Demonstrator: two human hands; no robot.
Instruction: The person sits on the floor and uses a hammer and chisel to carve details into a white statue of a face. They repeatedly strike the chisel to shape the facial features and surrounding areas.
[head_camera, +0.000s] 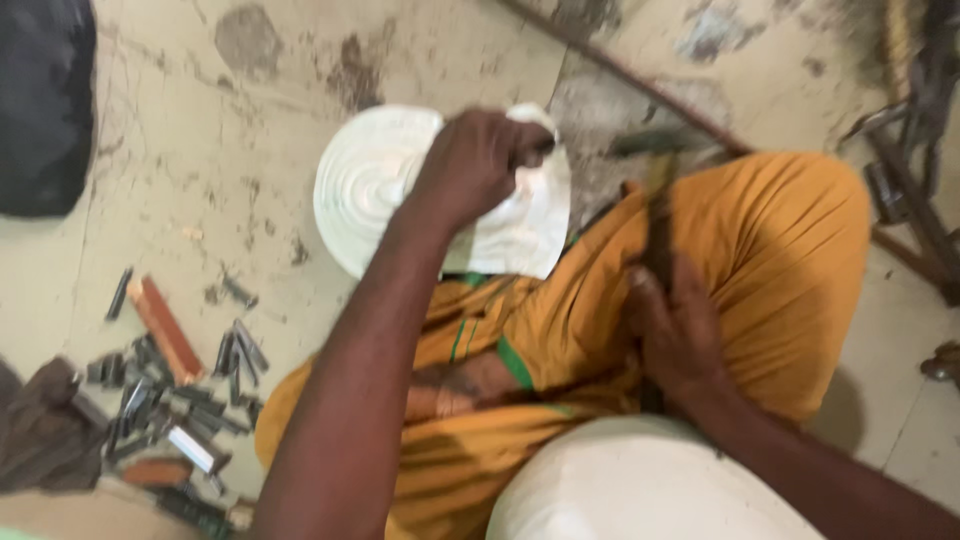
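Arms: both bare to above the elbow, no sleeves, watch or rings in view
Left hand (478, 165): bare, no glove
Right hand (675, 325): bare, no glove
Legs: loose mustard-orange cloth trousers (760, 240), centre to right of frame
Trim: green band and thin green stripes near frame centre

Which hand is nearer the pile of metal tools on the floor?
Left. The left hand grips the white carved piece, above and right of the tool pile; the right hand holds a dark tool over the lap, farther away.
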